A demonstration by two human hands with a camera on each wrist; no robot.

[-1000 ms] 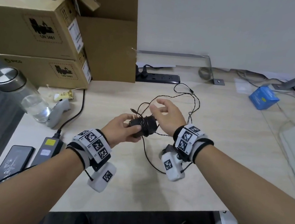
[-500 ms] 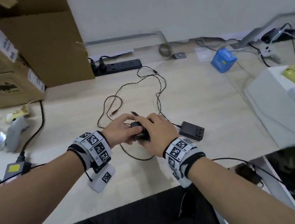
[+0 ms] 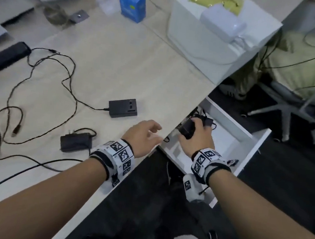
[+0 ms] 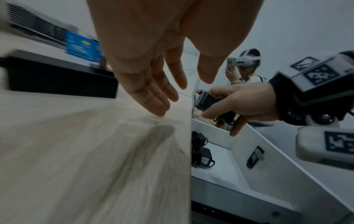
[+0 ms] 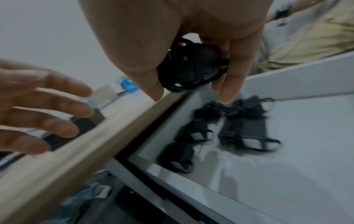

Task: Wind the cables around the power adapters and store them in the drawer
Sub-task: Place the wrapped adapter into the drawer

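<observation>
**Wound adapter held over the open drawer**

The right hand (image 3: 195, 142) grasps a black power adapter (image 3: 186, 130) with its cable wrapped around it, fingers and thumb curled round the bundle, above the open white drawer (image 3: 256, 149). Below that hand, on the drawer floor, lie several already wound adapters (image 5: 247, 133), close together near the edge under the tabletop (image 3: 120, 59). The left hand (image 3: 142, 137) is released, fingers straight and spread, holding nothing; it hovers over the tabletop edge just left of the right hand. Beyond the left hand a flat black adapter (image 3: 122, 107) lies on the tabletop with its loose cable (image 3: 43, 85) trailing away in loops to the left. A second black adapter (image 3: 75, 142) lies just left of the left wrist. Farther off, past both hands, stand a blue box (image 3: 132, 5) and a white box (image 3: 212, 36).
</observation>
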